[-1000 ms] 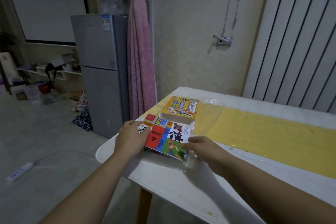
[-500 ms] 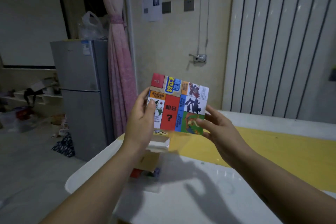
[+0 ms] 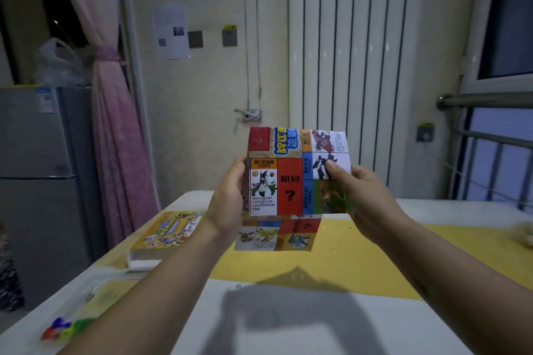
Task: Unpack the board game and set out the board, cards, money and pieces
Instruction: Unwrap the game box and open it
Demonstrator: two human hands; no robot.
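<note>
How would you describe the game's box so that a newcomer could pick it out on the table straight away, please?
Start at the white table with its yellow strip and look to its far left edge, near the pink curtain. The box lies flat there, the only yellow thing with cartoon printing and thick white sides.

grey fridge (image 3: pixel 37 176) beside tied pink curtain (image 3: pixel 115 135) — white radiator (image 3: pixel 360 66), plastic bag (image 3: pixel 62 62) atop the fridge

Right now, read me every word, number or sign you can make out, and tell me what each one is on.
"?" in black: red square on the folded game board, held by the left hand and right hand.
"1000": orange strip on the same board.
Blue and yellow title characters at the board's top: too stylised to read.
Yellow game box: print blurred.
Wall paper: too small.
</note>
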